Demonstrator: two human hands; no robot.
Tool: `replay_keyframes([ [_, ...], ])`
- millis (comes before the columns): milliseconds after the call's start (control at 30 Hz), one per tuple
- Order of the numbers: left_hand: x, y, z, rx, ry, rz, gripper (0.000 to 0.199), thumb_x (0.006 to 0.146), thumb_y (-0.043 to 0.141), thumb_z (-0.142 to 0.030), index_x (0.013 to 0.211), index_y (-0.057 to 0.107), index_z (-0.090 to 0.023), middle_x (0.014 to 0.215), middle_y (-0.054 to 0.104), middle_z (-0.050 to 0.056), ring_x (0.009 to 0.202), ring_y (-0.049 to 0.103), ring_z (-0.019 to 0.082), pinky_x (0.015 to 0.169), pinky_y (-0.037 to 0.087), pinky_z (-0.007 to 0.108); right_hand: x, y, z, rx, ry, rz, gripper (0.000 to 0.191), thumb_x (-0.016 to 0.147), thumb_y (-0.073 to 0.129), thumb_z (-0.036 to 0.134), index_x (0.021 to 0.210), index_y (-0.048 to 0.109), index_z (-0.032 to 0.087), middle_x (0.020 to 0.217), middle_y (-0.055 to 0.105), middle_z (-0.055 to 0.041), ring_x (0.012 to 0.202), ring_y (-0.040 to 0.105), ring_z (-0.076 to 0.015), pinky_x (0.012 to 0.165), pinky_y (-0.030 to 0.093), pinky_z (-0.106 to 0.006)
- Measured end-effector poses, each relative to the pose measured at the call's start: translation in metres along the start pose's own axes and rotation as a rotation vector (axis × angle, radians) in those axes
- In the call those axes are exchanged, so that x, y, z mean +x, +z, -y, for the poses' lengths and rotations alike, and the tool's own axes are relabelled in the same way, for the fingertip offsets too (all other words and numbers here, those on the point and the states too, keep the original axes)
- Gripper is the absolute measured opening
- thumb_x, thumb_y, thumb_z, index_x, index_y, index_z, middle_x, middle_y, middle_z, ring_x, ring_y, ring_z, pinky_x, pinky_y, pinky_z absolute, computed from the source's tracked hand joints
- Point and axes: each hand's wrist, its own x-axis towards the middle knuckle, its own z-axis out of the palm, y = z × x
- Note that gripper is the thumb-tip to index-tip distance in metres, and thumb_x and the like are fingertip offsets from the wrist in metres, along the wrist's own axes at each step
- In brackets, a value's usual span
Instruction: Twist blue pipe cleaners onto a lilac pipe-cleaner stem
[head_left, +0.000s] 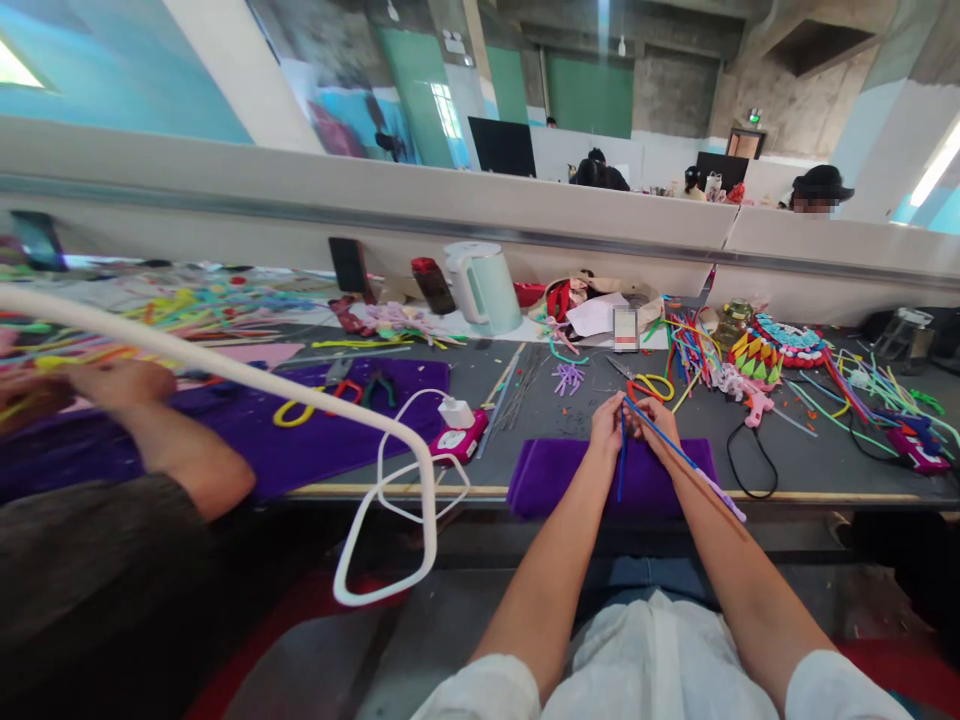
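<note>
My left hand (606, 424) and my right hand (657, 420) meet above a folded purple cloth (544, 478) at the desk's front edge. Both are closed in a pinch on a blue pipe cleaner (670, 443), which is bent near the fingertips. One leg of it hangs down beside my left hand; the other slants across my right wrist and ends in a pale lilac part (724, 498). Whether the two legs are one piece, I cannot tell. Just beyond my fingers lie scissors with orange and yellow handles (654, 387). A small lilac bundle (568, 378) rests further left.
Right of my hands are a pink glue gun (758, 404), a bunch of pipe cleaners (688, 350) and a colourful round piece (784, 342). A phone (625, 328), a kettle (491, 290) and a power strip (463, 438) stand leftward. A white curved stand (300, 385) crosses before a co-worker's arm (180, 450).
</note>
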Motion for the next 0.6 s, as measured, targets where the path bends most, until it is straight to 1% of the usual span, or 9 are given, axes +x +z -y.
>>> replay_keyframes([
  [67, -0.001, 0.000, 0.000, 0.001, 0.012, 0.019, 0.025, 0.065, 0.073, -0.031, 0.071, 0.056, -0.013, 0.047, 0.050, -0.005, 0.039, 0.047, 0.006, 0.040, 0.038, 0.017, 0.004, -0.003, -0.001, 0.168, 0.110, 0.045, 0.033, 0.073, 0.056, 0.052, 0.076, 0.057, 0.019, 0.056, 0.059, 0.0023, 0.039, 0.051, -0.0091, 0.035, 0.035, -0.018],
  [133, -0.003, 0.000, 0.001, 0.005, 0.023, 0.042, 0.027, 0.063, 0.074, -0.032, 0.071, 0.056, -0.013, 0.047, 0.050, -0.005, 0.038, 0.046, 0.006, 0.039, 0.037, 0.017, 0.005, -0.007, -0.002, 0.278, 0.198, 0.158, 0.040, 0.072, 0.056, 0.056, 0.071, 0.058, 0.016, 0.051, 0.059, 0.0008, 0.035, 0.048, -0.0076, 0.032, 0.031, -0.017],
  [200, -0.005, 0.001, 0.003, 0.010, 0.035, 0.067, 0.029, 0.060, 0.075, -0.032, 0.070, 0.056, -0.013, 0.047, 0.049, -0.005, 0.037, 0.044, 0.005, 0.038, 0.035, 0.017, 0.004, -0.010, -0.002, 0.377, 0.263, 0.263, 0.042, 0.072, 0.057, 0.056, 0.072, 0.061, 0.014, 0.050, 0.060, -0.0006, 0.032, 0.046, -0.0065, 0.030, 0.028, -0.016],
  [300, -0.006, 0.002, 0.005, 0.014, 0.060, 0.095, 0.031, 0.057, 0.077, -0.032, 0.068, 0.056, -0.012, 0.047, 0.048, -0.005, 0.036, 0.041, 0.004, 0.036, 0.032, 0.016, 0.000, -0.013, -0.001, 0.512, 0.317, 0.344, 0.037, 0.072, 0.061, 0.049, 0.081, 0.063, 0.014, 0.056, 0.064, -0.0014, 0.035, 0.048, -0.0060, 0.031, 0.030, -0.015],
  [367, -0.006, 0.002, 0.006, 0.019, 0.077, 0.101, 0.031, 0.056, 0.078, -0.031, 0.069, 0.057, -0.012, 0.047, 0.049, -0.005, 0.037, 0.042, 0.004, 0.037, 0.032, 0.016, -0.002, -0.014, 0.000, 0.568, 0.340, 0.357, 0.032, 0.071, 0.065, 0.043, 0.084, 0.064, 0.014, 0.059, 0.065, -0.0010, 0.037, 0.050, -0.0055, 0.034, 0.033, -0.014],
  [433, -0.005, 0.002, 0.007, 0.025, 0.090, 0.101, 0.032, 0.055, 0.079, -0.030, 0.072, 0.059, -0.011, 0.049, 0.052, -0.004, 0.038, 0.044, 0.005, 0.038, 0.034, 0.017, -0.002, -0.015, 0.001, 0.590, 0.371, 0.338, 0.028, 0.070, 0.067, 0.039, 0.081, 0.064, 0.014, 0.057, 0.064, 0.0006, 0.036, 0.050, -0.0048, 0.033, 0.033, -0.014],
  [500, -0.004, 0.002, 0.008, 0.029, 0.095, 0.102, 0.032, 0.054, 0.079, -0.029, 0.072, 0.060, -0.011, 0.051, 0.055, -0.003, 0.040, 0.047, 0.006, 0.039, 0.035, 0.017, -0.002, -0.015, 0.002, 0.591, 0.396, 0.298, 0.027, 0.068, 0.068, 0.038, 0.077, 0.064, 0.013, 0.052, 0.061, 0.0022, 0.033, 0.048, -0.0044, 0.029, 0.028, -0.013],
  [600, -0.002, 0.001, 0.010, 0.035, 0.086, 0.102, 0.031, 0.054, 0.079, -0.030, 0.068, 0.060, -0.011, 0.054, 0.058, -0.001, 0.041, 0.049, 0.006, 0.041, 0.037, 0.017, -0.002, -0.015, 0.003, 0.564, 0.405, 0.252, 0.028, 0.065, 0.070, 0.039, 0.073, 0.062, 0.013, 0.048, 0.059, 0.0028, 0.031, 0.048, -0.0050, 0.025, 0.019, -0.013],
])
